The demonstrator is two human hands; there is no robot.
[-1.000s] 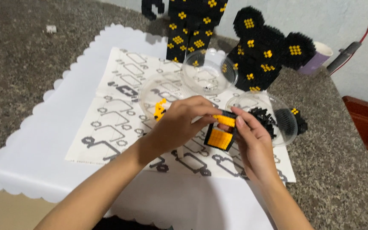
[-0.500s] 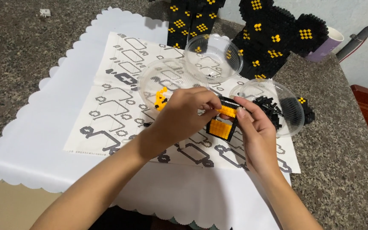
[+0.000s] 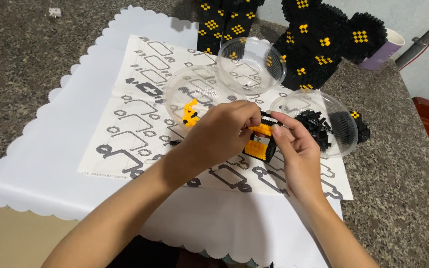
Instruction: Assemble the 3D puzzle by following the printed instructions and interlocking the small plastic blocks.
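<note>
Hands barely shifted since prev. frame: left hand (image 3: 222, 134) & right hand (image 3: 294, 149) fingers both pinching yellow-black block model (image 3: 260, 144), mid paper sheet (image 3: 140, 99).

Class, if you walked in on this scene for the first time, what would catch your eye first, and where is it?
At the centre, the left hand and right hand pinch a small yellow-and-black brick block over a white printed instruction sheet. Behind stand tall black brick figures with yellow dots. Three clear plastic bowls lie between; the right-hand bowl holds loose black bricks.
</note>
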